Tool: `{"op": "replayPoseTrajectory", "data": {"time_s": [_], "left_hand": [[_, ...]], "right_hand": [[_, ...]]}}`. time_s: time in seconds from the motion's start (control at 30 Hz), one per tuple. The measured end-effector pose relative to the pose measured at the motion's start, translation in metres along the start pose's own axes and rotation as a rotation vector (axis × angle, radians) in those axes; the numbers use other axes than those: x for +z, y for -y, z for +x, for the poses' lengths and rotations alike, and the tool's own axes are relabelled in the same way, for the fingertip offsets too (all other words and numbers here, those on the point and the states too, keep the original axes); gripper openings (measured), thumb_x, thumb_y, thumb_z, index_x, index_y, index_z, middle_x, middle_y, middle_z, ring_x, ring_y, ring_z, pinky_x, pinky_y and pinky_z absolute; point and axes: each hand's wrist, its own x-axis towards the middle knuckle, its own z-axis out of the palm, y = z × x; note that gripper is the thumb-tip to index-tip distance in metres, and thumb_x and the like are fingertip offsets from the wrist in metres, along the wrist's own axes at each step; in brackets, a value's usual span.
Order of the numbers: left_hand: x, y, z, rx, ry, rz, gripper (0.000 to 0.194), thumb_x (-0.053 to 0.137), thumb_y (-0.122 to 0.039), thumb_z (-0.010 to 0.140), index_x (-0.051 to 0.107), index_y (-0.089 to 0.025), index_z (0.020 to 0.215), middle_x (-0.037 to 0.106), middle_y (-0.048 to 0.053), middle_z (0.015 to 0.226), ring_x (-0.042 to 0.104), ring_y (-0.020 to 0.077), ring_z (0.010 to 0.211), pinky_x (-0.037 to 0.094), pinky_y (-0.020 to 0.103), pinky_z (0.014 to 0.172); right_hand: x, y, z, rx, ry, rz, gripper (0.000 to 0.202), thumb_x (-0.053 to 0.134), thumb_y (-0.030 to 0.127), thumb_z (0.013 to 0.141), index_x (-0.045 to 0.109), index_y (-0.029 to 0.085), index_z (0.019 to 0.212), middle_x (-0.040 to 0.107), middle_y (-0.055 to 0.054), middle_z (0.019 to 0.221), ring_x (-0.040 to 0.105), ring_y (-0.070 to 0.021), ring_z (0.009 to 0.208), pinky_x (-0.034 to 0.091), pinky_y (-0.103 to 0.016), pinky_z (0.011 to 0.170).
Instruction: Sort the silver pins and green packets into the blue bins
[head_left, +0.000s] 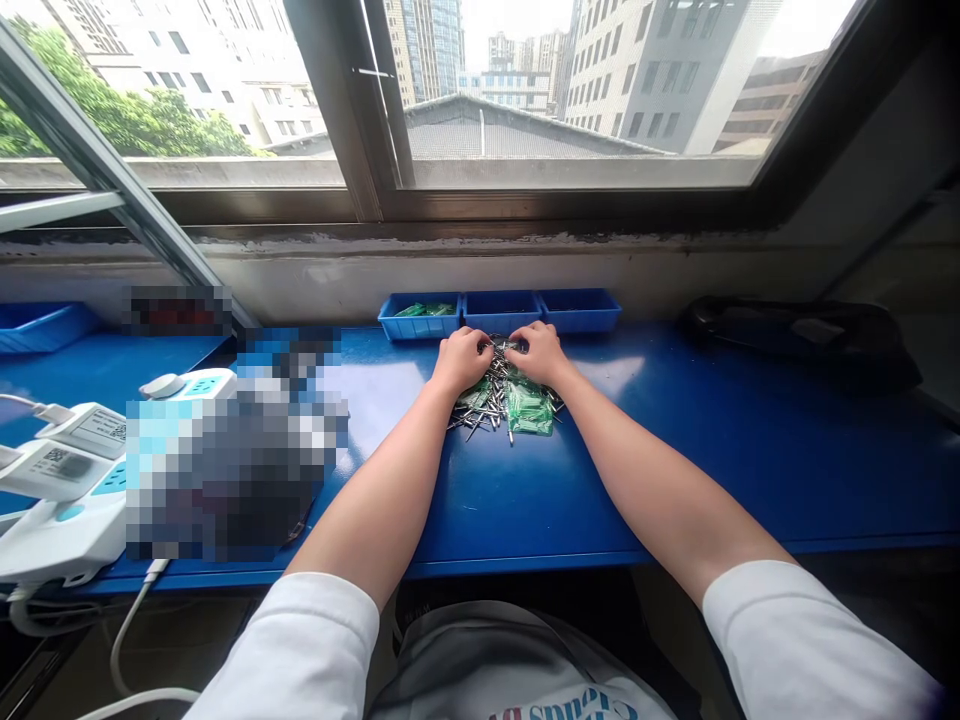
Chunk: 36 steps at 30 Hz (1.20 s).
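Note:
Both hands are at the far side of a pile of small silvery metal pins (493, 402) on the blue table. My left hand (464, 358) has its fingers curled together at the pile's back left. Opposite it, my right hand (538, 353) is also curled, with its fingertips at the pile's back right. What either hand pinches is too small to make out. Green plastic packets (530, 408) lie on the right front of the pile, and another green packet (474, 394) lies at its left, beneath my left hand.
Three joined blue bins (501, 325) stand behind my hands; the left one holds green packets. At the left are a white power strip (67, 530) with plugs and a blurred dark object. A black case (802, 335) lies at the right. Another blue tray (45, 330) sits far left.

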Motion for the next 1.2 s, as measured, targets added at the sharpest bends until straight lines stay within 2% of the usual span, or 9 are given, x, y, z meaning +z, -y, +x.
{"op": "replayPoseTrajectory", "data": {"time_s": [0.1, 0.27, 0.4, 0.53, 0.73, 0.9, 1.2], "left_hand": [[0.0004, 0.0001, -0.0001, 0.002, -0.005, -0.009, 0.021, 0.054, -0.03, 0.082, 0.07, -0.02, 0.092, 0.067, 0.007, 0.1, 0.062, 0.0224, 0.096, 0.047, 0.033, 0.087], [0.0013, 0.0008, 0.0002, 0.008, 0.006, -0.011, 0.021, 0.055, -0.031, 0.082, 0.07, -0.021, 0.092, 0.067, 0.006, 0.101, 0.061, 0.022, 0.098, 0.047, 0.033, 0.087], [0.002, 0.002, 0.0002, 0.016, 0.011, -0.012, 0.021, 0.054, -0.032, 0.082, 0.07, -0.022, 0.092, 0.067, 0.006, 0.101, 0.061, 0.0214, 0.098, 0.048, 0.032, 0.087], [0.0029, 0.0029, 0.0001, 0.034, -0.007, -0.019, 0.021, 0.054, -0.031, 0.082, 0.07, -0.02, 0.091, 0.067, 0.006, 0.099, 0.062, 0.0213, 0.096, 0.048, 0.032, 0.085], [0.0042, 0.0029, 0.0003, 0.04, -0.011, -0.007, 0.021, 0.054, -0.031, 0.082, 0.07, -0.021, 0.091, 0.067, 0.005, 0.099, 0.061, 0.0212, 0.096, 0.048, 0.032, 0.084], [0.0053, 0.004, 0.0005, 0.047, -0.019, -0.008, 0.021, 0.054, -0.031, 0.082, 0.07, -0.021, 0.09, 0.067, 0.006, 0.098, 0.062, 0.0214, 0.096, 0.048, 0.032, 0.083], [0.0046, 0.0032, 0.0004, 0.05, -0.03, -0.017, 0.021, 0.053, -0.031, 0.083, 0.07, -0.02, 0.089, 0.067, 0.006, 0.097, 0.062, 0.0212, 0.093, 0.048, 0.032, 0.082]], "right_hand": [[0.0011, 0.0007, -0.0007, 0.03, 0.081, -0.054, 0.026, 0.064, 0.039, 0.074, 0.071, 0.022, 0.093, 0.062, -0.01, 0.099, 0.051, -0.0306, 0.104, 0.041, -0.047, 0.093], [-0.0018, 0.0, 0.0009, -0.04, 0.104, -0.014, 0.016, 0.063, 0.032, 0.077, 0.072, 0.021, 0.082, 0.066, -0.007, 0.088, 0.057, -0.0219, 0.088, 0.044, -0.037, 0.088], [-0.0036, 0.0007, 0.0011, -0.088, 0.109, 0.002, 0.013, 0.063, 0.028, 0.078, 0.072, 0.019, 0.076, 0.068, -0.006, 0.082, 0.058, -0.0197, 0.082, 0.044, -0.033, 0.082], [-0.0025, -0.0002, 0.0014, -0.1, 0.119, -0.01, 0.013, 0.062, 0.029, 0.079, 0.071, 0.019, 0.078, 0.069, -0.005, 0.083, 0.057, -0.0198, 0.082, 0.043, -0.033, 0.08], [0.0007, -0.0042, 0.0026, -0.105, 0.155, 0.0, 0.018, 0.059, 0.029, 0.081, 0.074, 0.02, 0.088, 0.067, -0.007, 0.093, 0.057, -0.0226, 0.093, 0.042, -0.036, 0.089], [0.0009, -0.0037, 0.0022, -0.075, 0.156, 0.007, 0.016, 0.061, 0.029, 0.079, 0.073, 0.019, 0.084, 0.063, -0.009, 0.097, 0.055, -0.0248, 0.099, 0.043, -0.037, 0.091], [-0.0008, -0.001, 0.0014, -0.104, 0.182, 0.008, 0.011, 0.06, 0.027, 0.082, 0.067, 0.019, 0.084, 0.067, -0.006, 0.089, 0.054, -0.0217, 0.09, 0.042, -0.036, 0.085]]}}
